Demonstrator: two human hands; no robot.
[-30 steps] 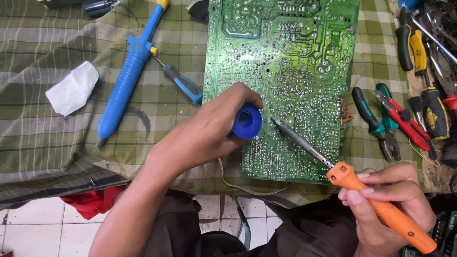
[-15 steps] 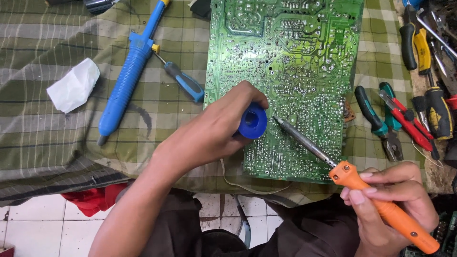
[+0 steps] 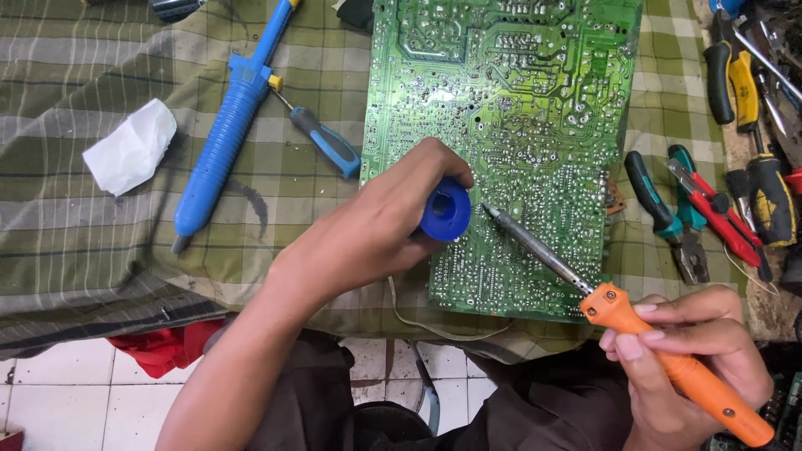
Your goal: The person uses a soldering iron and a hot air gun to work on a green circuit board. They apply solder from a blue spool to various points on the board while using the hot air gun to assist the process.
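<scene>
Left hand: the left hand [image 3: 376, 225] is closed around a blue solder spool [image 3: 445, 210], which is held on the lower left part of the green circuit board [image 3: 518, 108].
Right hand: the right hand [image 3: 693, 367] is clenched around the orange handle of a soldering iron [image 3: 618, 313].
Iron axis: the long axis is laid from the handle at 4 o'clock up to the metal tip [image 3: 489, 209] at 10 o'clock.
Key relation: the tip is seen just beside the spool, at its 3 o'clock side, over the solder joints; whether the board is touched cannot be told. The left hand is the nearer one to this point.
Board place: it is laid solder side up on a checked green cloth [image 3: 100, 242].
At 9 o'clock of the board: a blue desoldering pump [image 3: 225, 134], a blue-handled screwdriver [image 3: 322, 142] and a crumpled white tissue [image 3: 131, 146] are seen.
At 3 o'clock of the board: pliers [image 3: 668, 213] and other hand tools are lying.
</scene>
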